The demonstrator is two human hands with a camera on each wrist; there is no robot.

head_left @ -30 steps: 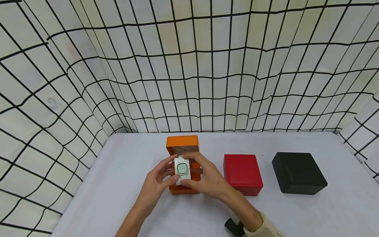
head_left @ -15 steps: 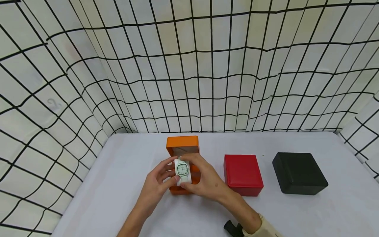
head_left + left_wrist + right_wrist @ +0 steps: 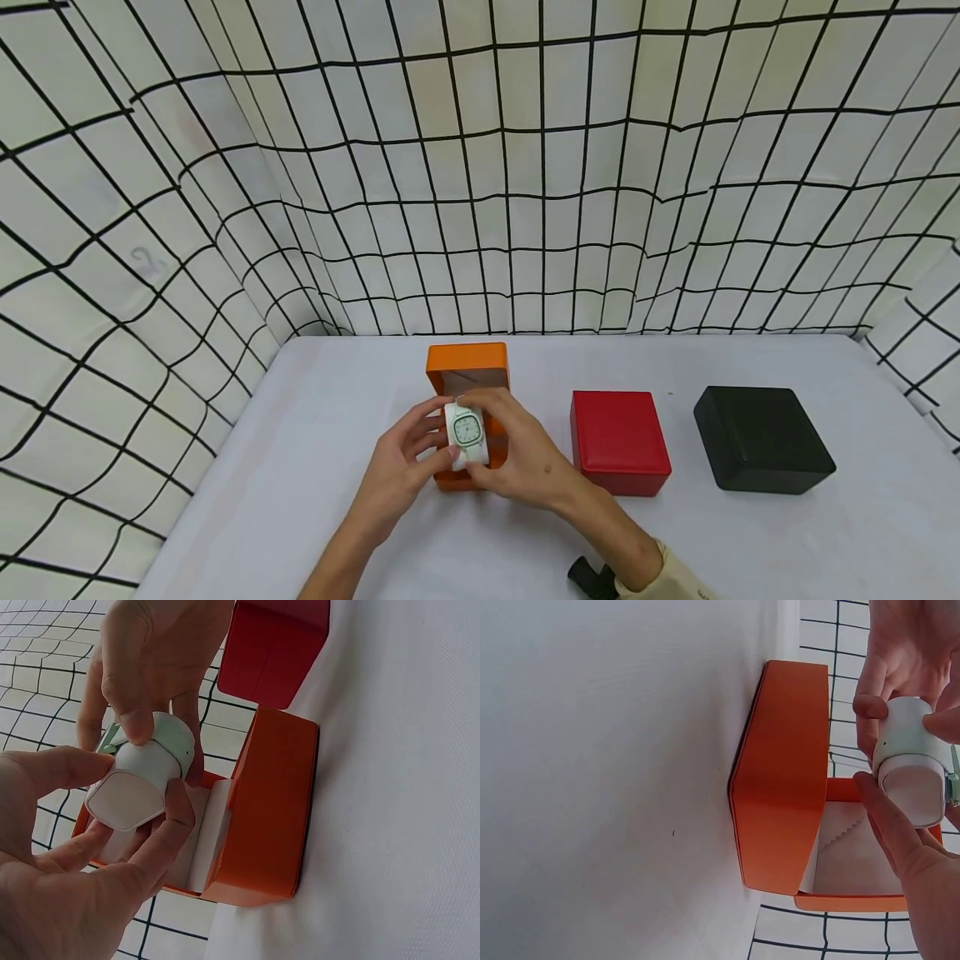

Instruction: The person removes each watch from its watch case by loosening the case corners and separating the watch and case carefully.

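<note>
A wristwatch (image 3: pixel 467 429) with a pale green-white strap is wrapped round a white cushion (image 3: pixel 126 801). It is held face up over an open orange box (image 3: pixel 467 357). My left hand (image 3: pixel 397 471) grips its left side, thumb near the lower strap and other fingers at the side and beneath. From the right, my right hand (image 3: pixel 528 454) pinches it between the thumb at the lower end and fingers at the upper end. In the right wrist view, the cushion (image 3: pixel 913 791) is above the box's pale interior (image 3: pixel 855 855), apart from it. Hands hide part of the box.
To the right stand a closed red box (image 3: pixel 621 442) and a closed black box (image 3: pixel 763 437) on the white tabletop (image 3: pixel 315 417). A small black object (image 3: pixel 592 577) lies by the right sleeve (image 3: pixel 667 575). Black wire mesh (image 3: pixel 540 167) rises behind and at both sides.
The watch and cushion have tilted slightly in both hands. Fingers seen past the cushion's right edge a second ago no longer show there. The boxes keep their places.
</note>
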